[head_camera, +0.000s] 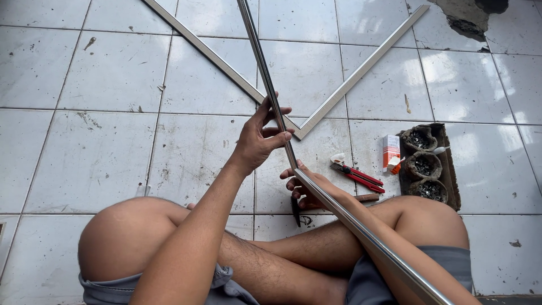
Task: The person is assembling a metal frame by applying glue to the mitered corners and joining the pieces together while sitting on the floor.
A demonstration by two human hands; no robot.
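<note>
I sit cross-legged on a white tiled floor [113, 147]. A long thin metal strip [265, 73] runs from the top of the view down past my lap to the lower right. My left hand [261, 138] grips the strip near its middle, fingers curled over it. My right hand [299, 183] holds the same strip a little lower, from underneath, fingers partly hidden behind it. Two more metal strips lie on the floor joined in a V-shaped corner [302, 131] just beyond my hands.
Red-handled pliers [358, 175] and a hammer with a wooden handle [339, 199] lie by my right knee. A small white and orange box [390, 151] stands beside a dark cardboard tray [450, 175] with three cups of small metal fasteners. Broken tile at top right [466, 17].
</note>
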